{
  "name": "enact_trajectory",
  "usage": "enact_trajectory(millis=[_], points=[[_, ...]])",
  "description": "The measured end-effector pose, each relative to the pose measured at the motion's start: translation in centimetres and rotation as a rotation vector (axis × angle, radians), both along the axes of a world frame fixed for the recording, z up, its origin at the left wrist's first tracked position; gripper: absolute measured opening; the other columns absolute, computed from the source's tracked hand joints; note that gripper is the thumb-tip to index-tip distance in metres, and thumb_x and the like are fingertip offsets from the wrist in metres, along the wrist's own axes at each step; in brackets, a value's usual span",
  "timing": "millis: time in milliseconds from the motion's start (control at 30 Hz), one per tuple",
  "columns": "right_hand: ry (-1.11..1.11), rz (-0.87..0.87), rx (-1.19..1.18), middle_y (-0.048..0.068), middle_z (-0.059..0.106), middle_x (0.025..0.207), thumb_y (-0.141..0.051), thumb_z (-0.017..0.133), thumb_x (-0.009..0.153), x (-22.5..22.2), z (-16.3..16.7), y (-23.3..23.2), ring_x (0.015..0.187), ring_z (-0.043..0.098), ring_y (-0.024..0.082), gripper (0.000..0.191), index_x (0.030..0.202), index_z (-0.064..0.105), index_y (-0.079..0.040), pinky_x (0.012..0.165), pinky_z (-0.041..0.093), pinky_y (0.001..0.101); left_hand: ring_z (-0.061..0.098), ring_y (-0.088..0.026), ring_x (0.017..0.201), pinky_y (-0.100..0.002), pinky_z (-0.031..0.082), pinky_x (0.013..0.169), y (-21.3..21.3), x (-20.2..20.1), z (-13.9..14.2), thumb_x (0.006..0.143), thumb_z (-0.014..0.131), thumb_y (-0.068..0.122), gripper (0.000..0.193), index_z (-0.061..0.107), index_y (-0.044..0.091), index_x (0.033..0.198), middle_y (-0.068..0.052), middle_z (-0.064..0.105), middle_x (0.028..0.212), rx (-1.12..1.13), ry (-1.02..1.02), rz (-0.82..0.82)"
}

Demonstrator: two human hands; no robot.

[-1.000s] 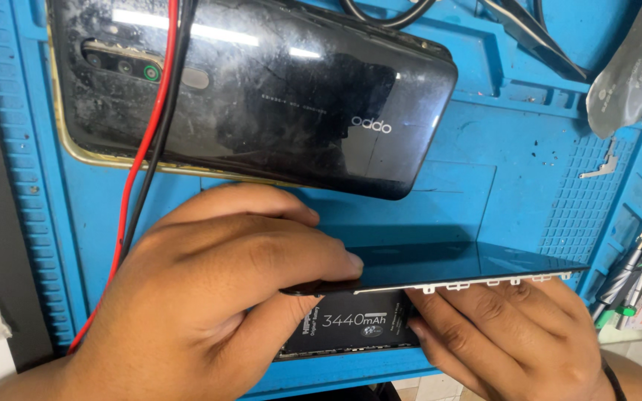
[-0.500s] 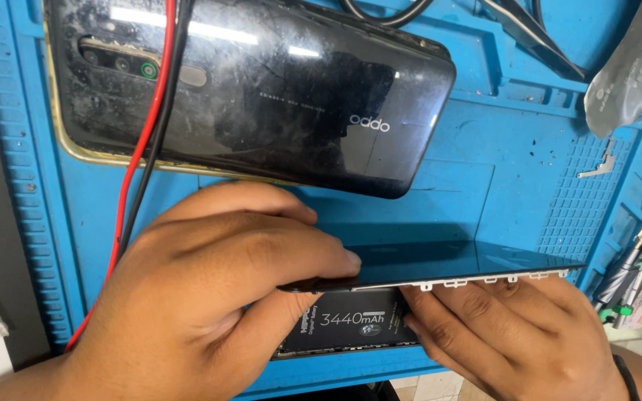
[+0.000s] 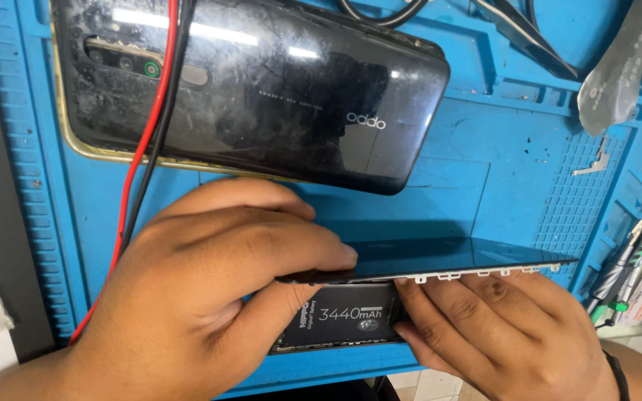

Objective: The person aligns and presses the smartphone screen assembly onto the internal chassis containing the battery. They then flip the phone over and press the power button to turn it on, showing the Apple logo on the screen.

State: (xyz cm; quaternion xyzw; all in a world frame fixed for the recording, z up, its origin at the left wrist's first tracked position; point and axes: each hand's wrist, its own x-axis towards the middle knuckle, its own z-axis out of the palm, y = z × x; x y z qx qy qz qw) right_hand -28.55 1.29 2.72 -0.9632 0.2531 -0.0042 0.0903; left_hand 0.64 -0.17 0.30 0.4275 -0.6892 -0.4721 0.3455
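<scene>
The left hand [image 3: 209, 297] is closed on a thin dark back cover [image 3: 440, 260], thumb underneath and fingers [image 3: 299, 249] curled over its top, holding it lifted like a lid over an opened phone [image 3: 336, 327] at the near edge of the blue work mat [image 3: 484, 186]. The right hand [image 3: 499, 327] grips the cover's near long edge from below, fingertips [image 3: 410, 286] pressed by the row of small white clips. A black battery [image 3: 347, 315] shows in the gap beneath. It looks like the step of parting the cover from the phone's body; judging by the angle, the far edge may still be caught, so the next move would call for an even, gentle lift rather than a twist. A second black phone [image 3: 261, 89] lies face down toward the mat's far edge, with red and black wires [image 3: 154, 141] crossing its left end
</scene>
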Motion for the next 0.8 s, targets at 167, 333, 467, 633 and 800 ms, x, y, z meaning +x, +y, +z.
enact_trajectory(millis=[167, 333, 467, 633, 800], points=[[-0.017, -0.042, 0.034, 0.005, 0.071, 0.103, -0.036, 0.077, 0.089, 0.16, 0.34, 0.03, 0.080, 0.067, 0.018, 0.041, 0.116, 0.075, -0.006, 0.072, 0.052, 0.0327, 0.069, -0.024, 0.104, -0.035, 0.055, 0.089, -0.11, -0.09, 0.39, 0.084, 0.075, 0.009, 0.023, 0.070, 0.008, 0.107, -0.005, 0.074, 0.100, -0.006, 0.003, -0.005], [-0.059, -0.068, 0.074, 0.006, 0.070, 0.101, -0.035, 0.079, 0.087, 0.10, 0.55, 0.02, 0.081, 0.066, 0.019, 0.044, 0.117, 0.073, -0.003, 0.073, 0.052, 0.0330, 0.072, -0.022, 0.097, -0.033, 0.056, 0.083, -0.12, -0.30, 0.83, 0.084, 0.075, 0.009, 0.022, 0.071, 0.008, 0.105, -0.006, 0.074, 0.099, 0.062, 0.012, 0.000], [-0.067, -0.092, 0.105, 0.006, 0.070, 0.100, -0.035, 0.080, 0.087, 0.17, 0.43, 0.23, 0.082, 0.067, 0.020, 0.047, 0.120, 0.073, -0.003, 0.073, 0.051, 0.0343, 0.071, -0.024, 0.097, -0.034, 0.055, 0.083, 0.05, -0.29, 0.71, 0.084, 0.075, 0.008, 0.021, 0.070, 0.007, 0.104, -0.006, 0.073, 0.099, 0.009, 0.014, 0.001], [-0.126, -0.142, 0.129, 0.008, 0.070, 0.102, -0.031, 0.079, 0.085, 0.37, 0.45, 0.42, 0.085, 0.069, 0.020, 0.048, 0.121, 0.070, -0.001, 0.074, 0.051, 0.0346, 0.071, -0.023, 0.096, -0.034, 0.056, 0.082, 0.18, -0.53, 0.83, 0.084, 0.076, 0.008, 0.019, 0.070, 0.008, 0.102, -0.004, 0.073, 0.097, -0.001, 0.015, 0.023], [-0.180, -0.152, 0.134, 0.007, 0.070, 0.103, -0.028, 0.080, 0.085, 0.54, 0.38, 0.32, 0.086, 0.069, 0.020, 0.046, 0.121, 0.069, -0.001, 0.075, 0.052, 0.0334, 0.071, -0.022, 0.094, -0.033, 0.057, 0.080, 0.25, -0.70, 0.86, 0.084, 0.077, 0.008, 0.018, 0.070, 0.008, 0.101, -0.005, 0.073, 0.097, 0.025, 0.027, 0.046]])
